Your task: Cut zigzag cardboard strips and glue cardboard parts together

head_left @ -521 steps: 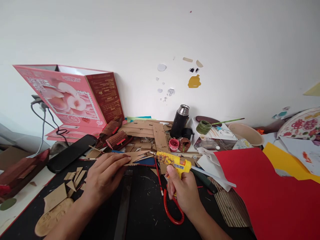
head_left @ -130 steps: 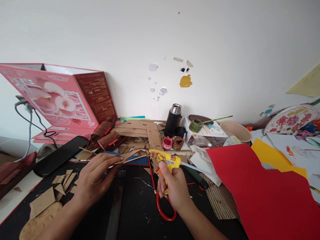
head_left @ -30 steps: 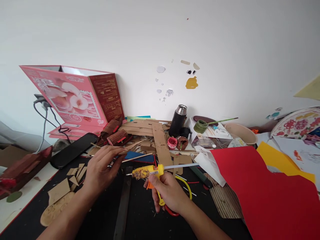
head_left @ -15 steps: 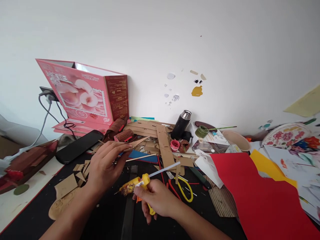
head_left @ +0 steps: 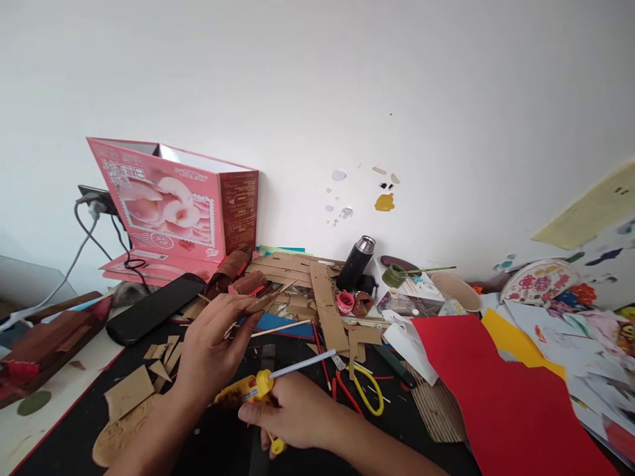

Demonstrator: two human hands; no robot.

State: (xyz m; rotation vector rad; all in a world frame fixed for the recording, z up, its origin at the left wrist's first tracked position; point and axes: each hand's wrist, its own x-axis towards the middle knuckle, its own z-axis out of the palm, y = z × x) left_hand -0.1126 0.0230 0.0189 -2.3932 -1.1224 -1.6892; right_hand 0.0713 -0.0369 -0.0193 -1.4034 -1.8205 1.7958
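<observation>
My left hand (head_left: 211,347) pinches a small pointed piece of cardboard (head_left: 270,296) between thumb and fingers, above the cluttered table. Below and to its right, my right hand (head_left: 302,410) is wrapped round a yellow hot glue gun (head_left: 264,383). From the gun's rear a whitish glue stick (head_left: 310,361) juts up to the right. The gun's stained front end points left, close to my left wrist, and its nozzle tip is hidden there. A dark flat strip (head_left: 268,357) lies on the black mat beneath the gun.
Cardboard scraps (head_left: 129,393) lie at left, beside a black case (head_left: 156,309). A pink box (head_left: 173,205) stands against the wall. Behind are a black flask (head_left: 354,266) and a red paint pot (head_left: 346,303). Yellow-handled scissors (head_left: 370,396) and red paper (head_left: 496,390) lie right.
My right hand has brought the glue gun left and slightly down, its front end now by my left wrist. My left hand still holds the cardboard piece. The camera has tilted up a little.
</observation>
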